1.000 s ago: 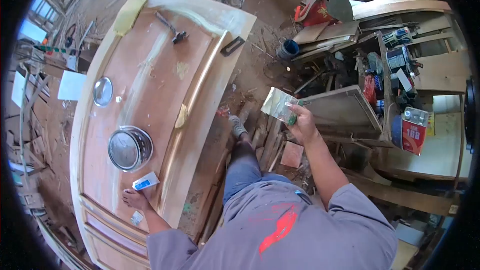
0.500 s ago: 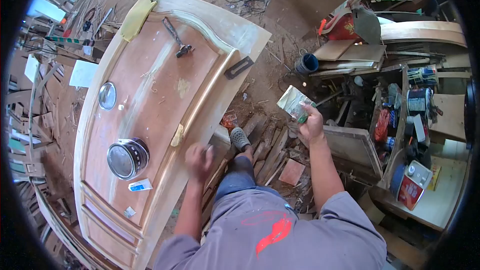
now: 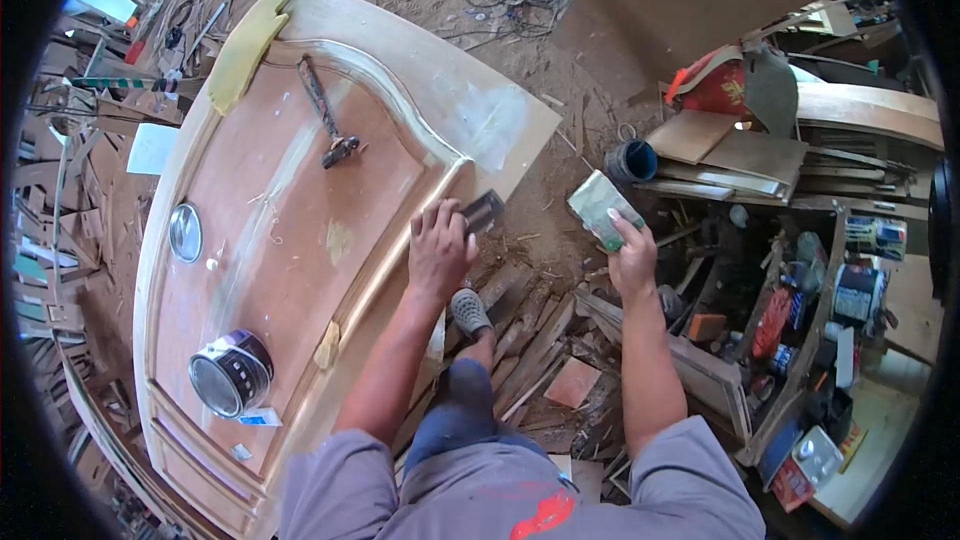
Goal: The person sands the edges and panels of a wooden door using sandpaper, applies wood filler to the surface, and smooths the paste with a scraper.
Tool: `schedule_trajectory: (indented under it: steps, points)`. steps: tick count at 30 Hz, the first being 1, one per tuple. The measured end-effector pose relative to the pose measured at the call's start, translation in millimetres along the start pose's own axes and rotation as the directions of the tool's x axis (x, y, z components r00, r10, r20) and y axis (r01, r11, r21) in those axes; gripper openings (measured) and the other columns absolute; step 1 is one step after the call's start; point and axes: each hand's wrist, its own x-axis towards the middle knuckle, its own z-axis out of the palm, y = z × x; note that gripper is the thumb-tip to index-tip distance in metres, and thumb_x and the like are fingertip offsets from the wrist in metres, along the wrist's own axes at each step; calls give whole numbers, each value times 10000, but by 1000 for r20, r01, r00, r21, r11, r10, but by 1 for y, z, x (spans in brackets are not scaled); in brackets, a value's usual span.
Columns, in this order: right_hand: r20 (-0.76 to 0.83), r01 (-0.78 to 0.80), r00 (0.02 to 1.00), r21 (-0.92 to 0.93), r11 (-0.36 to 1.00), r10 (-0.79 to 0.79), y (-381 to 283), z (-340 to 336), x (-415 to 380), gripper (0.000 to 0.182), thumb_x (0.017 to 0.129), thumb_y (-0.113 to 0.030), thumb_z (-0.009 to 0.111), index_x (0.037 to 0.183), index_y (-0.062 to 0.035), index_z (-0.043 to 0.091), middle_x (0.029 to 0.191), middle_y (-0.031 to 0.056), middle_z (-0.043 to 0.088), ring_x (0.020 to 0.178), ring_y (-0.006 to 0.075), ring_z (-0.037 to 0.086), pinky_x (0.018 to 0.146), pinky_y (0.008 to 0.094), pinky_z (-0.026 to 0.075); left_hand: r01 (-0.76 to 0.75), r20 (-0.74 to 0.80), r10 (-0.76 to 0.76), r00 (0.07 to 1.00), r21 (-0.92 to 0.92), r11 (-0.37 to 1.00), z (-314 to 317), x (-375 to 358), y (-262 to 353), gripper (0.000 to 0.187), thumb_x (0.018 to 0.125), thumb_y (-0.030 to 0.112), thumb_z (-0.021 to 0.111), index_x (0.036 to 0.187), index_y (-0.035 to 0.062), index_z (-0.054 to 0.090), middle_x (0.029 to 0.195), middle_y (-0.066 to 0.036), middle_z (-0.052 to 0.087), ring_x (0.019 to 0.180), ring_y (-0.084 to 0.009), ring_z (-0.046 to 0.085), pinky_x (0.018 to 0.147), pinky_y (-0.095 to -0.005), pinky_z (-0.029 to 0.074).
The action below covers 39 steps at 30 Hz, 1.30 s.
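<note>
My left hand (image 3: 440, 245) is at the right edge of a curved wooden panel (image 3: 375, 200), its fingers over the near end of a dark slotted plate (image 3: 484, 211). The fingers look bent round that end; the thumb's grip is partly hidden. Off to the right, my right hand (image 3: 633, 258) is closed on a flat rectangular piece (image 3: 606, 208) with pale, smeared material and green on its face. A hammer (image 3: 328, 115) lies on the panel. Also there are a paint can (image 3: 231, 373), a round lid (image 3: 185, 232) and a tan lump (image 3: 327, 345).
A yellow cloth-like piece (image 3: 255, 45) covers the panel's far corner. A dark bucket (image 3: 632, 161) stands beyond my right hand, near stacked boards (image 3: 745, 155). Wood scraps (image 3: 530, 340) litter the floor round my foot. Cans (image 3: 858, 288) crowd a wooden box at right.
My left hand has moved forward along the panel edge to the slotted plate. My right hand still holds the flat piece, now turned more upright. The view has shifted.
</note>
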Motion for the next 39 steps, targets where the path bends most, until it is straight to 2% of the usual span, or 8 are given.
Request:
schedule_trajectory:
  steps: [10, 19, 23, 25, 31, 34, 35, 39]
  points:
    - [-97, -31, 994, 209, 977, 52, 28, -18, -3, 277, 1004, -89, 603, 1244, 24, 684, 1188, 120, 727, 1097, 256, 699, 976, 405, 540, 355, -145, -466, 873, -465, 811, -28, -53, -28, 231, 803, 93, 761, 989, 13, 650, 1188, -186, 683, 1092, -338, 645, 966, -432, 505]
    - [-123, -19, 992, 174, 985, 41, 9, -14, 21, 264, 996, -72, 604, 1225, 31, 687, 1172, 117, 734, 1073, 248, 707, 966, 391, 547, 552, -318, -518, 794, 22, 833, -49, -37, -127, 266, 863, 109, 754, 1100, 29, 663, 1285, -201, 682, 1210, -372, 628, 1107, -487, 388]
    - [-103, -10, 994, 191, 982, 30, -8, 1, 28, 256, 997, -65, 604, 1219, 31, 687, 1172, 117, 735, 1077, 245, 707, 968, 399, 550, 489, -421, -424, 801, 53, 871, -35, -22, -94, 394, 856, 82, 732, 1237, 5, 669, 1369, -214, 656, 1292, -381, 596, 1154, -510, 377]
    - [-94, -5, 995, 202, 979, 25, -15, 3, 25, 249, 998, -63, 608, 1214, 33, 686, 1175, 118, 734, 1083, 242, 706, 960, 397, 557, 136, -244, -174, 954, -167, 977, -13, -13, -59, 498, 859, 152, 735, 1322, 1, 633, 1484, -241, 575, 1382, -403, 537, 1222, -512, 329]
    - [-118, 24, 993, 140, 990, -8, -35, -4, 24, 297, 1008, -90, 606, 1263, 51, 663, 1204, 124, 724, 1098, 252, 702, 984, 389, 543, -14, 80, 36, 996, -257, 966, 58, 50, 73, 696, 874, 274, 703, 1489, 8, 517, 1601, -260, 445, 1521, -441, 381, 1282, -523, 289]
    - [-121, -1, 993, -42, 999, -4, -33, 3, 45, 283, 1006, -83, 649, 1247, 61, 682, 1150, 111, 735, 1063, 217, 703, 968, 357, 549, -12, 433, 456, 778, -714, 700, 101, 38, 100, 593, 916, 209, 666, 1475, 47, 551, 1559, -220, 515, 1463, -404, 478, 1211, -486, 422]
    - [-30, 36, 998, -379, 925, -51, -44, 20, 54, 331, 1005, -80, 669, 1302, 68, 675, 1190, 109, 733, 1098, 188, 682, 996, 324, 518, -351, 198, 525, 828, -548, 760, 121, 24, 109, 536, 900, 150, 690, 1423, 67, 607, 1513, -192, 569, 1353, -362, 594, 1085, -471, 536]
    - [588, 664, 746, -611, 431, -314, -33, 63, 123, 501, 869, 94, 674, 1341, -71, 704, 1349, 143, 705, 1284, 292, 654, 1104, 377, 489, -81, 48, 133, 990, -581, 810, 66, 12, 95, 327, 880, 248, 758, 1147, 64, 717, 1113, -153, 727, 1035, -296, 720, 977, -455, 564]
